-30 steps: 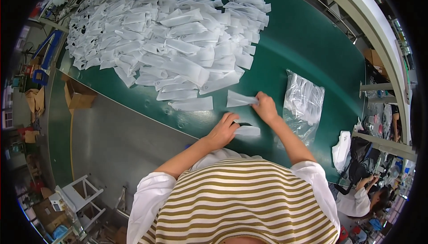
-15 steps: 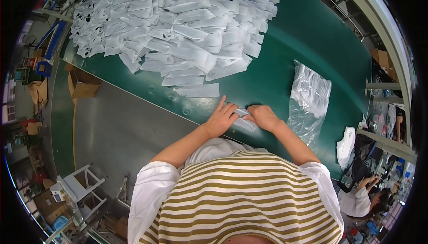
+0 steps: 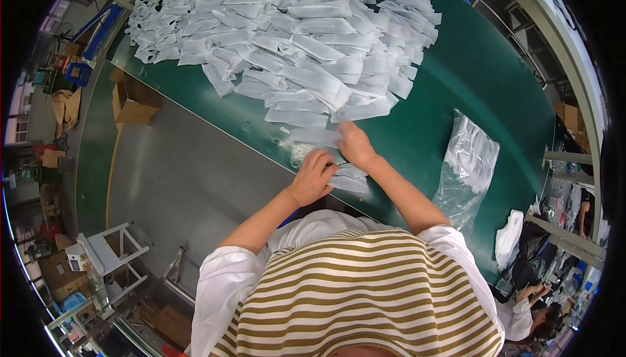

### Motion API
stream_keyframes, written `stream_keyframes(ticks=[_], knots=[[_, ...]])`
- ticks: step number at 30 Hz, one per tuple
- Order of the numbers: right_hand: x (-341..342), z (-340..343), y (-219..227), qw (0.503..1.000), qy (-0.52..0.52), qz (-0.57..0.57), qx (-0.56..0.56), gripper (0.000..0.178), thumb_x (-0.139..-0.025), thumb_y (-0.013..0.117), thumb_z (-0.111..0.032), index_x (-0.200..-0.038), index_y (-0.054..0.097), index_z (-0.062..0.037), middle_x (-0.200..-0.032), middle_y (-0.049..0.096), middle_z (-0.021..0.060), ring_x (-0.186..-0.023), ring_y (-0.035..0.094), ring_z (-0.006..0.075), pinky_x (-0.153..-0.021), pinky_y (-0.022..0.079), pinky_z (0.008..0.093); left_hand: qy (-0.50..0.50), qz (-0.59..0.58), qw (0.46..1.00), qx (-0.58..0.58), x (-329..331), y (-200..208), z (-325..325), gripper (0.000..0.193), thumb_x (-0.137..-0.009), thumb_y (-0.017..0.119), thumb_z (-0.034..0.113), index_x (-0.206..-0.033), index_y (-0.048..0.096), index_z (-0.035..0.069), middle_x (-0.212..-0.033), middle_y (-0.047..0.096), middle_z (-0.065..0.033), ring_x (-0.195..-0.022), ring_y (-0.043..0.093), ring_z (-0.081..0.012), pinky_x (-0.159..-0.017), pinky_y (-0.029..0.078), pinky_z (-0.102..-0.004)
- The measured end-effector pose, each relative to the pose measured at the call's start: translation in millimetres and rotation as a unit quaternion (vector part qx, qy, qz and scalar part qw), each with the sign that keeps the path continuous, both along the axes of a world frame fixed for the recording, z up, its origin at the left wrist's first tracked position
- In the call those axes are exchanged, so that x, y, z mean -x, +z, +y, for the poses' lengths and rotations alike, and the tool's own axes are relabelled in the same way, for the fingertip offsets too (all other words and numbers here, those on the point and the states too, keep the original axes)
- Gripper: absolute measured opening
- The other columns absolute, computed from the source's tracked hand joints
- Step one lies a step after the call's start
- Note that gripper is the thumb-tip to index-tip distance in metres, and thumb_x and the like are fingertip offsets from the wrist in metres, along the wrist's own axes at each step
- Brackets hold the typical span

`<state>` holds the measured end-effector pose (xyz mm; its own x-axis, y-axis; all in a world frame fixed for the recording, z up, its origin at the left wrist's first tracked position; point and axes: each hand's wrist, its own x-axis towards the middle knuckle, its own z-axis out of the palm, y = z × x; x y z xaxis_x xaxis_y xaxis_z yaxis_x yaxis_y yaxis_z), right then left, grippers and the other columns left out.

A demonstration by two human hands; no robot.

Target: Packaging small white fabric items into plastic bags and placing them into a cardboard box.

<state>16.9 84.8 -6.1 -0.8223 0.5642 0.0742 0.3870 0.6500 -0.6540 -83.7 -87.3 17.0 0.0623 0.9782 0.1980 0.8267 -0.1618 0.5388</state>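
Observation:
My right hand [image 3: 356, 147] is closed on the right end of a flat, translucent white pouch [image 3: 312, 136], just in front of the large pile. Nearer to me, the curled fingers of my left hand [image 3: 313, 179] grip the left end of a few similar pouches [image 3: 350, 179] lying together by the table's front edge. Some of that hand's fingertips are hidden. Beyond both hands, a broad pile of the same pouches [image 3: 293, 37] spreads over the green table [image 3: 417, 135].
To the right lies a clear plastic bag [image 3: 471, 155] with white pouches inside. Farther right are a white bundle [image 3: 508, 239] and a black bag [image 3: 531, 246]. An opened cardboard box [image 3: 135, 101] stands at the left beyond the table edge. Another person [image 3: 525, 311] sits at the lower right.
My right hand has left the pouches by my left hand, reaching forward and left to grasp another by the pile. My left hand stays on the small stack. The whole view has shifted slightly.

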Motion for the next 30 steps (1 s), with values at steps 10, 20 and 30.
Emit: stream_keyframes(ticks=[10, 20, 30], knots=[[-28.1, 49.5, 68.2, 0.999, 0.005, -0.005, 0.051, 0.028, -0.076, 0.064, -0.003, -0.102, 0.056, -0.0037, -0.099, 0.057, 0.0187, -0.085, 0.063, 0.0326, -0.073, 0.05, 0.0431, -0.038, 0.055, 0.998, 0.005, 15.8, -16.0, 9.2, 0.061, -0.06, 0.079, 0.016, -0.116, 0.056, 0.007, -0.127, 0.047, -0.0153, -0.119, 0.043, -0.0334, -0.107, 0.028, -0.0555], [-68.6, 38.1, 1.6, 0.996, -0.055, -0.053, 0.042, 0.032, -0.075, 0.07, -0.004, -0.101, 0.051, -0.0038, -0.092, 0.058, 0.019, -0.076, 0.06, 0.0381, -0.068, 0.049, 0.0414, -0.037, 0.052, 0.998, -0.024, 6.0, 2.6, 29.2, 0.071, -0.061, 0.082, 0.025, -0.123, 0.055, 0.005, -0.132, 0.042, -0.018, -0.124, 0.039, -0.0372, -0.108, 0.026, -0.0571], [-29.7, 31.4, 66.0, 0.99, 0.084, -0.039, 0.102, 0.021, -0.078, 0.068, -0.012, -0.095, 0.058, -0.006, -0.094, 0.058, 0.0167, -0.08, 0.061, 0.038, -0.07, 0.05, 0.0456, -0.049, 0.028, 0.998, 0.009, 9.3, -15.2, 20.1, 0.082, -0.053, 0.085, 0.025, -0.125, 0.052, 0.005, -0.131, 0.042, -0.0187, -0.126, 0.037, -0.0391, -0.111, 0.026, -0.056]])
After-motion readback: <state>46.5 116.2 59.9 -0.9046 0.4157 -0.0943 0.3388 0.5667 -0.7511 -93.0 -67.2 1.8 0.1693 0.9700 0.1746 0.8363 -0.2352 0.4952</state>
